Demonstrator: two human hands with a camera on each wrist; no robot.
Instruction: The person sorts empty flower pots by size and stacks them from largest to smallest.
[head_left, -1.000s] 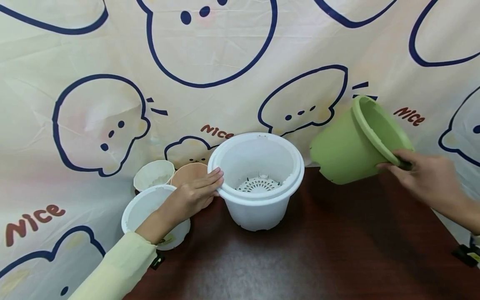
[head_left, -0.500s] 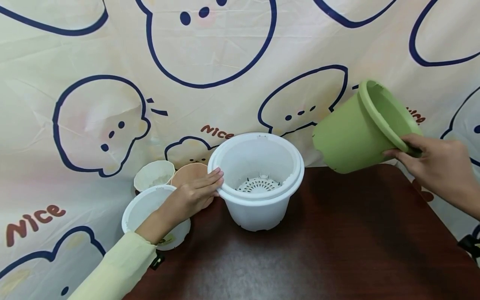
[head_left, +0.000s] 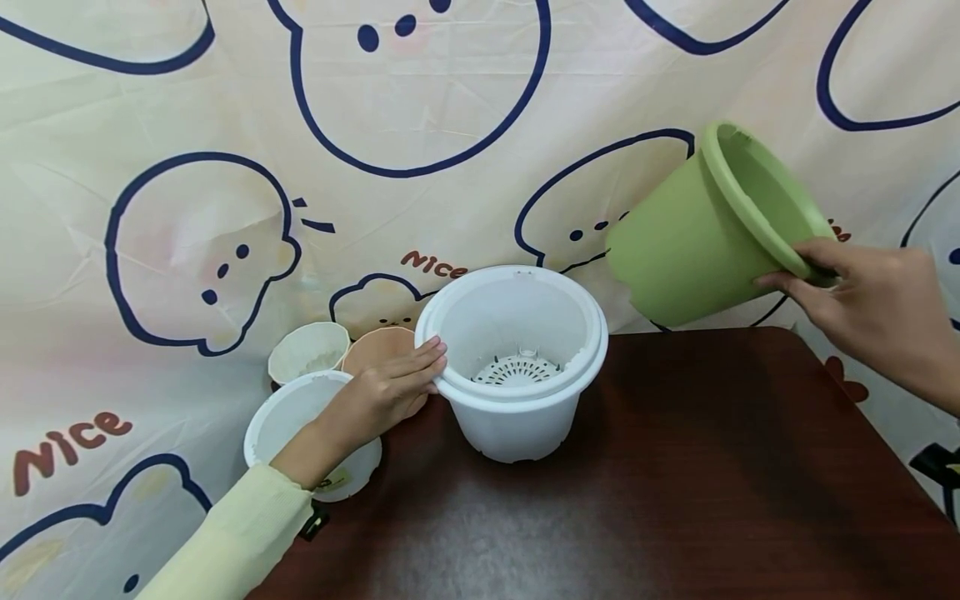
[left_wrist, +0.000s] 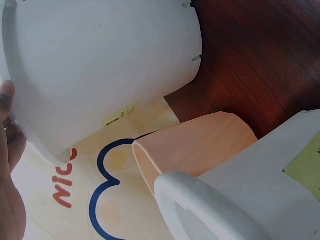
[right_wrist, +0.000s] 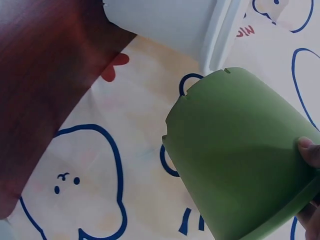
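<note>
A large white plastic flowerpot (head_left: 517,425) stands upright on the table, with a slotted white disc (head_left: 517,371) at its bottom. My left hand (head_left: 382,392) holds its rim at the left, fingers over the edge; the wrist view shows fingertips against the rim's underside. To the right, in the air, a green flowerpot (head_left: 682,242) is tilted with its mouth facing up and right. My right hand (head_left: 877,300) grips its rim, the thumb (right_wrist: 307,145) lying on the outer wall. The green pot's notched base points toward the white pot, apart from it in the head view.
Left of the white pot, partly behind my left arm, stand a smaller white pot (head_left: 262,425), a cream pot (head_left: 303,354) and a peach pot (head_left: 375,343). The dark wooden table (head_left: 675,483) ends at the right; a printed cloth (head_left: 420,100) hangs behind.
The green pot in my right hand has risen, and over the last half second it has shifted slightly left. My left hand and the white pot have stayed put.
</note>
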